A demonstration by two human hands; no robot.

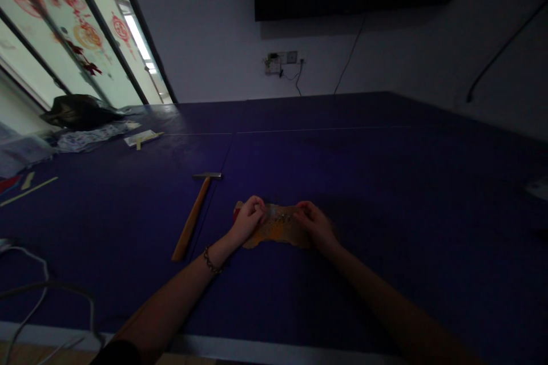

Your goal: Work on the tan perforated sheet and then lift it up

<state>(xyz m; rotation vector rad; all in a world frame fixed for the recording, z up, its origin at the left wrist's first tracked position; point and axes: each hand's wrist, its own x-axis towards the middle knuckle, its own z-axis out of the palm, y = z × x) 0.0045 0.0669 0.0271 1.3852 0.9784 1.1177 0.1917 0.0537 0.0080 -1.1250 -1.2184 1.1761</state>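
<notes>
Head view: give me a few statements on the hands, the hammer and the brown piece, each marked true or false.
1. The left hand and the right hand are both at the brown piece. True.
2. The hammer lies right of the brown piece. False: the hammer lies to its left.
3. A bracelet is on the left wrist. True.
4. The hammer's head is its nearest end. False: the handle end is nearer the person.
</notes>
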